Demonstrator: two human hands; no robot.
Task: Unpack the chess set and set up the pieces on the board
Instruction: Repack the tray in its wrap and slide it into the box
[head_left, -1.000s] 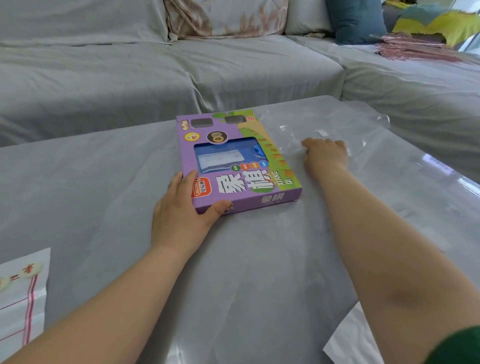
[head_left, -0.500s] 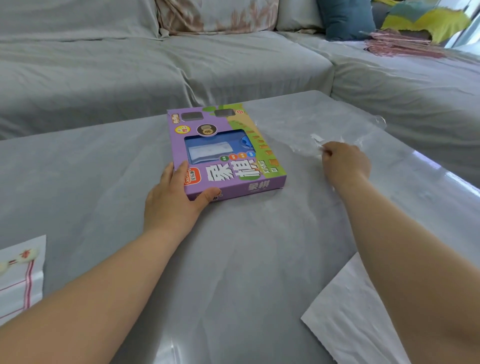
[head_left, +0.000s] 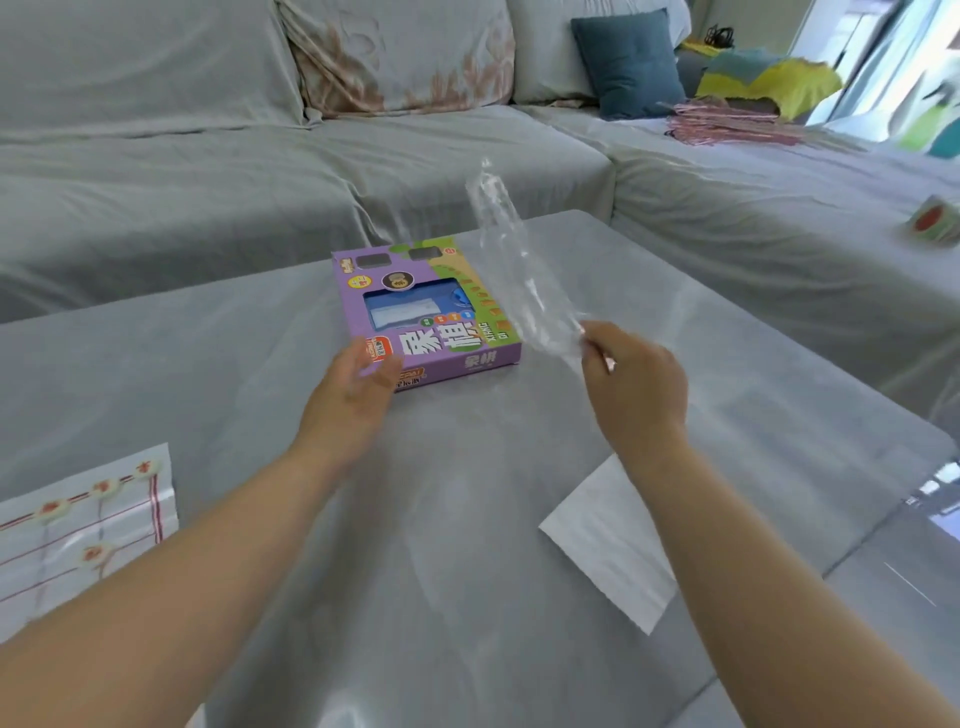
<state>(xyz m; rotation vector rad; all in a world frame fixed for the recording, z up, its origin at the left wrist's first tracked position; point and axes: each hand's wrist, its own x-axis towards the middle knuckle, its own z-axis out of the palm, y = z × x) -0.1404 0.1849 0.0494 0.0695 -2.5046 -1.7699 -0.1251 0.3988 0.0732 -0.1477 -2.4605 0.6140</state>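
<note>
A purple chess set box (head_left: 431, 306) lies flat on the grey table (head_left: 260, 374), its clear window facing up. My left hand (head_left: 350, 397) is at the box's near left corner, fingers relaxed and blurred, touching or just over that corner. To the right of the box, my right hand (head_left: 636, 387) pinches a sheet of clear plastic wrap (head_left: 511, 265), which stands up above the table and hangs over the box's right edge. A paper chess board (head_left: 78, 535) with several round pieces on it lies at the table's left edge.
A white paper sheet (head_left: 613, 545) lies on the table under my right forearm. A grey covered sofa (head_left: 363, 156) runs behind and along the right side, with a blue cushion (head_left: 628, 62), a yellow cloth (head_left: 769, 78) and a small round thing (head_left: 935, 223).
My right hand has taken the clear wrap off the table and raised it, moving back toward me. My left hand has loosened its grip on the box corner.
</note>
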